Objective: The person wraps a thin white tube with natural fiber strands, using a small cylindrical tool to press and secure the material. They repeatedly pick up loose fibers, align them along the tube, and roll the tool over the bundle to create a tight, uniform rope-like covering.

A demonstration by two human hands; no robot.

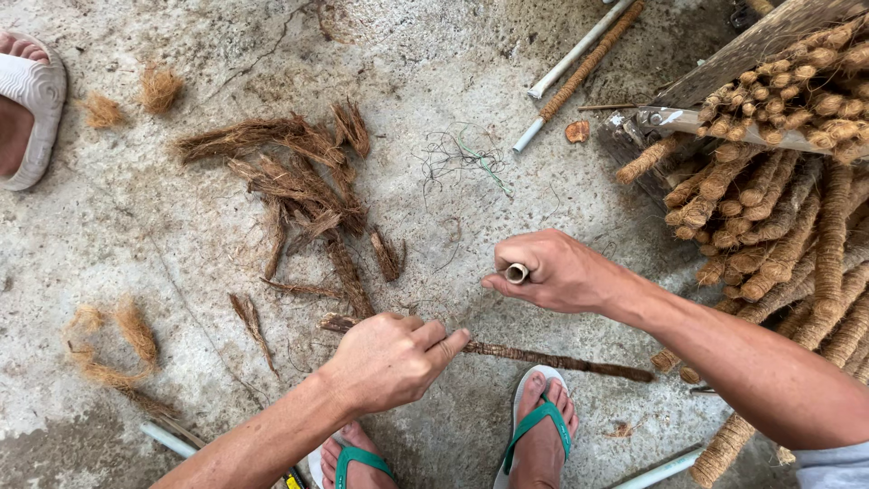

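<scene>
My left hand (389,359) is closed around a long thin strip of brown coconut fibre (543,358) that lies across the concrete floor, index finger stretched along it. My right hand (557,270) is closed on a short white tube (517,273), whose round open end shows beside my thumb. The two hands sit close together, the right one a little higher and to the right of the left. The strip runs right, past my right foot.
Loose fibre strips (303,186) are scattered at centre left. A stack of fibre-wrapped sticks (778,208) fills the right side. White pipes (579,50) lie at top centre. Another person's sandalled foot (27,104) is at top left. My feet in green flip-flops (539,426) stand below.
</scene>
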